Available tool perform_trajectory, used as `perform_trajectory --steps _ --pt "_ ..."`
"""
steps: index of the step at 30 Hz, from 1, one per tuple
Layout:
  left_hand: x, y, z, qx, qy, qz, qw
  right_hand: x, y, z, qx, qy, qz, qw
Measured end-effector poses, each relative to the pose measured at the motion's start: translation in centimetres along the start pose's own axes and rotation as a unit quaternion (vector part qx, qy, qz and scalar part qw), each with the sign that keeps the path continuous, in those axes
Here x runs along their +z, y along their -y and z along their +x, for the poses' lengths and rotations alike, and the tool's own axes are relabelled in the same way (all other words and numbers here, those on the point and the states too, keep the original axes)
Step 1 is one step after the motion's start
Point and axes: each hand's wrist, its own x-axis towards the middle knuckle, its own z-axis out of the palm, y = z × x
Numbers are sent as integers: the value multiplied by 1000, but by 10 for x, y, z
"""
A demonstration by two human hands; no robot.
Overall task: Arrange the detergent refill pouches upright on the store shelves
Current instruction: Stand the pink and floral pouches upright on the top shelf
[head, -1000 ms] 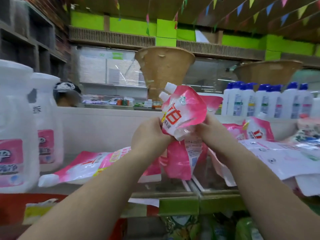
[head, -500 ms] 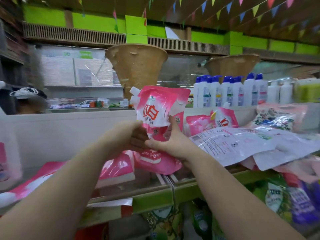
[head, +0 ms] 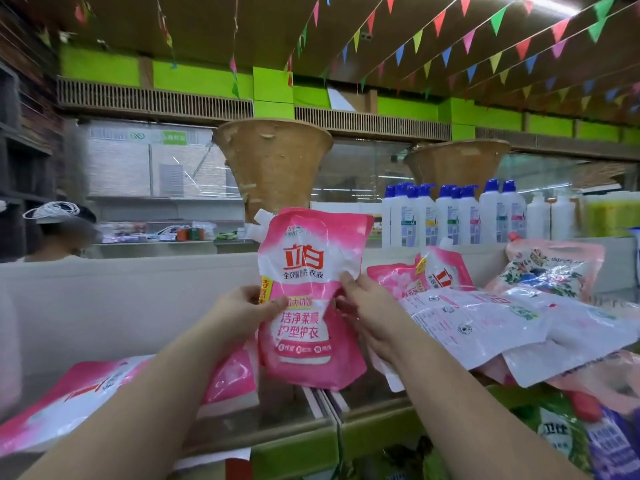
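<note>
Two hands are used here so the floppy pink detergent pouch (head: 308,299) gets stood upright at the shelf (head: 291,431) front: its left edge is pinched by the left hand (head: 242,306), its right edge by the right hand (head: 367,306), probably so it won't slump.

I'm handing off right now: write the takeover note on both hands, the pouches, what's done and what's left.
Left hand: pinches the left edge of the upright pink pouch.
Right hand: fingers grip the same pouch's right edge.
Pouch: standing with its base on the shelf near the divider, spout at top left, another pouch right behind it.
Done: this pouch is upright but not released.
Left: the flat pink pouch lying on the left; the pile of pouches lying on the right, and the leaning pouches behind it.
</note>
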Motion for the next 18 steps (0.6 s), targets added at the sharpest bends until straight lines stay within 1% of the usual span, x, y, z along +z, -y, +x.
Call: perform_trajectory --steps 3,7,10,14,18 --pt "2 7 0 22 7 -42 999 1 -3 8 32 -38 66 997" --pt "2 12 2 49 -17 -62 997 1 3 23 25 -83 99 991" --pt "4 13 2 59 -15 -80 995 -5 13 34 31 -100 70 992" --pt "6 12 -3 63 0 -87 994 -12 12 42 4 -113 27 993" --pt "4 13 -9 60 54 -62 995 -12 -4 46 -10 -133 21 991"
